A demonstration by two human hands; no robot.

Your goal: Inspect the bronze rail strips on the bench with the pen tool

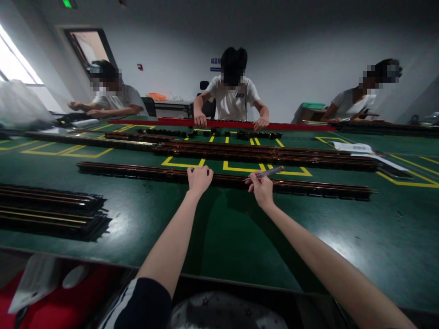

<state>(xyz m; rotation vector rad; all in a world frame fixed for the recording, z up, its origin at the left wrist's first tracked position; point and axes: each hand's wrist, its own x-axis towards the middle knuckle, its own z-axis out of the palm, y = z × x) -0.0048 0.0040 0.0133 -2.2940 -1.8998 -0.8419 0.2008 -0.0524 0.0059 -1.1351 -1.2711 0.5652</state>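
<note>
A long, narrow dark rail assembly (137,170) with coppery strips lies across the green table in front of me. My left hand (200,179) rests on its middle, fingers curled over the rail and closed on it. In my right hand (262,189), a slim pen-shaped tool (272,172) with a thin tip is pinched between the fingers. Its tip points left, over the same rail. What kind of tool it is cannot be made out. Behind this rail lies a bundle of similar dark rails (274,154).
More dark rails (51,214) lie at the left. Small black parts (259,135) sit in a row near a red bar (219,123), which a co-worker (236,93) opposite touches. Two other people work at the far left and right. White papers (353,147) lie at right.
</note>
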